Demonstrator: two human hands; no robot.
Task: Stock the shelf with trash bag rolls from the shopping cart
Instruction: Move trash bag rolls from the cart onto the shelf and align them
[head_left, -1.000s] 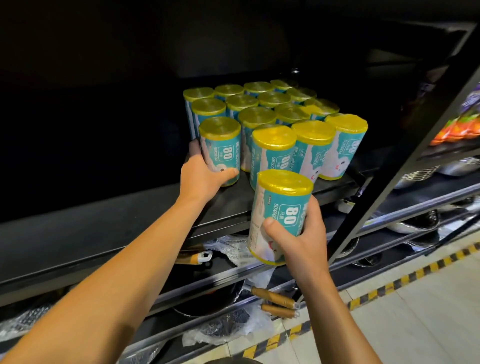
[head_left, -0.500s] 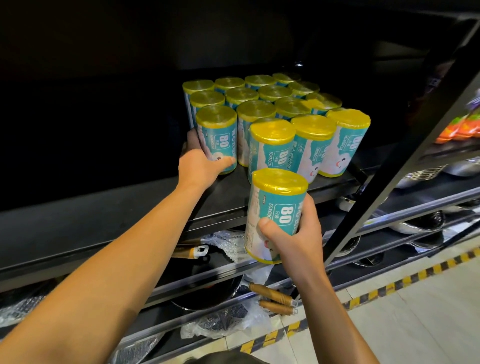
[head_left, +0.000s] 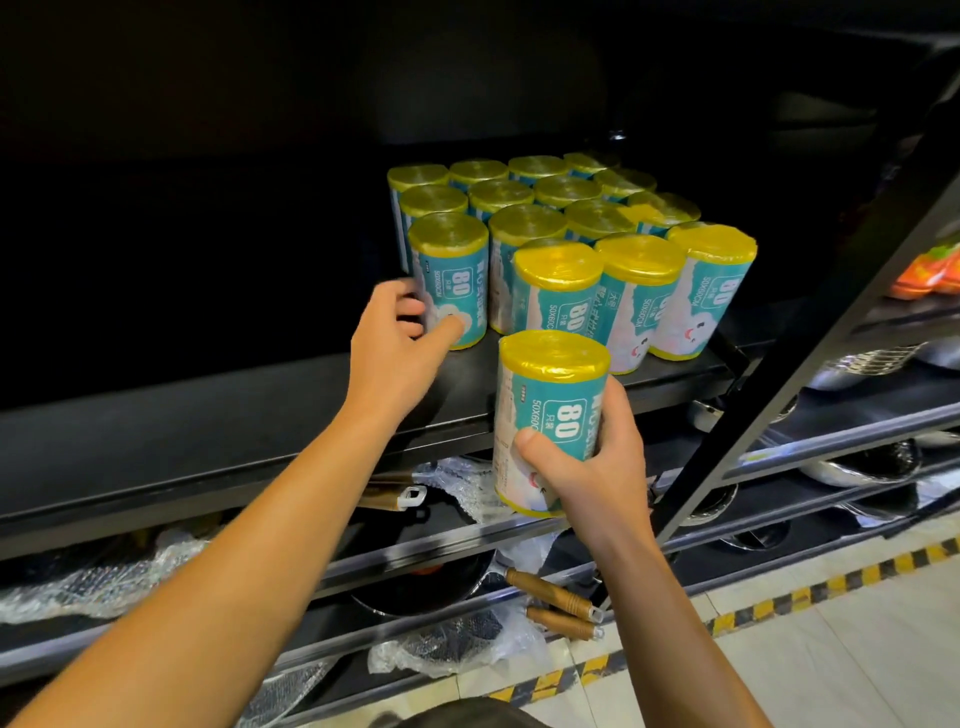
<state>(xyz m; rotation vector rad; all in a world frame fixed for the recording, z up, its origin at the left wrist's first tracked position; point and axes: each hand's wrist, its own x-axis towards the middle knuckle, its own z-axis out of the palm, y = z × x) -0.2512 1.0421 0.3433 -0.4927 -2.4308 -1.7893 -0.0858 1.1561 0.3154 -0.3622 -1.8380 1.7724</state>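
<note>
Fingers of your right hand (head_left: 587, 467) wrap tight around an upright roll (head_left: 550, 415), thumb across its teal label, holding it just before the shelf (head_left: 260, 410) edge. Your left hand (head_left: 400, 348) is loosely curled, half spread, thumb touching the base of the front-left roll (head_left: 451, 278). Stocked rolls (head_left: 561, 228) stand packed in rows behind. Pans (head_left: 431, 582) lie on lower shelves.
</note>
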